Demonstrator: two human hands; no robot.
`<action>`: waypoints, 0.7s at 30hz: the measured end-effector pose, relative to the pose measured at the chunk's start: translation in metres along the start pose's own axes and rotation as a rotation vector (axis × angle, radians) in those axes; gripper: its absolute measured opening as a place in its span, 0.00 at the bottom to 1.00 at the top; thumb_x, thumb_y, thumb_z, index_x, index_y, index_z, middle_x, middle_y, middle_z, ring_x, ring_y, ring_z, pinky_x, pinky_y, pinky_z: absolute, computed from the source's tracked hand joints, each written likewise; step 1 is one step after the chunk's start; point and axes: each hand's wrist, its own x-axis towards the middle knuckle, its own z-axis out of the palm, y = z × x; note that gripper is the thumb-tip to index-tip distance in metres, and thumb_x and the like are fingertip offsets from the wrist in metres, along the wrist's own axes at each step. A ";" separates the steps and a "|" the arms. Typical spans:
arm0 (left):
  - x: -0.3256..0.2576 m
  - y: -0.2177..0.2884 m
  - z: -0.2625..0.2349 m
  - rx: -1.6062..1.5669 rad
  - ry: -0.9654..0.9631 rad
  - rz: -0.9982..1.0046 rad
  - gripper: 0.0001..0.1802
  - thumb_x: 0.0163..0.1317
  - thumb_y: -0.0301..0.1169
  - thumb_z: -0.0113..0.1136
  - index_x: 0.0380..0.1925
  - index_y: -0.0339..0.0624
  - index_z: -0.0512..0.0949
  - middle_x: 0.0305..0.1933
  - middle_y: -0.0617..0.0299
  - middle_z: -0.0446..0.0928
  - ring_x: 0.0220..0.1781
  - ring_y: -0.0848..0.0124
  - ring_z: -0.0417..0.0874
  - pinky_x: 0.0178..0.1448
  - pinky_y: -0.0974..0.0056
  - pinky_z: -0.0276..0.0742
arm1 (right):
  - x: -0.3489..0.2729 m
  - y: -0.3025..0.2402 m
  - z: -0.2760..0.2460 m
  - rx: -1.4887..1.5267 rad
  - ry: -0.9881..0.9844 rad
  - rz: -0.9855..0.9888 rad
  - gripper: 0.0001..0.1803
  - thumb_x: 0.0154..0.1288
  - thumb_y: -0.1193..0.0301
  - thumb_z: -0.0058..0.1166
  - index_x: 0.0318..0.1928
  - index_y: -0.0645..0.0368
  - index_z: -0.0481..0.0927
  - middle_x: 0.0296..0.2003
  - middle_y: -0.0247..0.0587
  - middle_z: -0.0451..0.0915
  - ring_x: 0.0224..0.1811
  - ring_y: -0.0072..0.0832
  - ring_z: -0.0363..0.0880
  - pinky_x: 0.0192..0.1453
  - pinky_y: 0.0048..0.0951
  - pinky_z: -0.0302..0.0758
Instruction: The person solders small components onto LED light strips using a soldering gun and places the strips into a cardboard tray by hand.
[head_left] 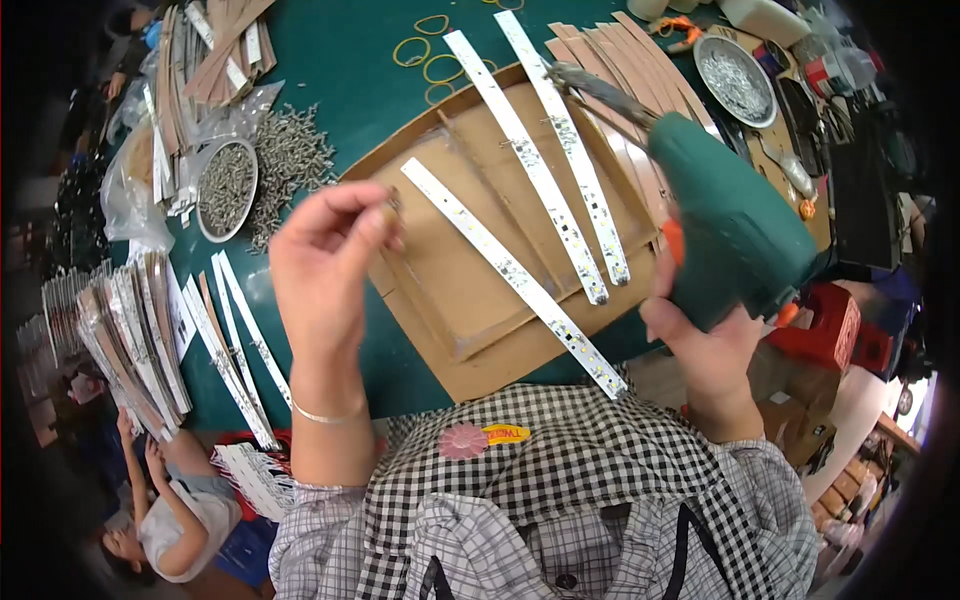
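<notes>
Screwdriver (730, 225), the green powered one, sits gripped in my right hand (705, 350) over the cardboard tray (470, 310); my left hand (325, 255) pinches something tiny, can't tell what; white LED strips (510, 270) lie across the tray on the green desk (340, 80).

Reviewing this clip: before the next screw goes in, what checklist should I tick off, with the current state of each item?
1. Right hand grips the green power driver: ok.
2. Left hand has a small part pinched at the fingertips: cannot tell, too small.
3. Driver bit on a strip: not ok, raised above them.
4. White LED strip lying flat on the cardboard sheet: ok.
5. Screw supply in the metal bowl beside the left hand: ok.
</notes>
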 end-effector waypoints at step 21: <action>-0.055 0.015 0.066 -0.502 -0.318 -0.264 0.13 0.54 0.14 0.66 0.41 0.27 0.78 0.40 0.53 0.82 0.41 0.71 0.84 0.46 0.69 0.83 | 0.015 0.007 0.034 -0.005 -0.176 -0.188 0.09 0.61 0.80 0.59 0.43 0.64 0.77 0.35 0.34 0.80 0.35 0.17 0.79 0.41 0.19 0.77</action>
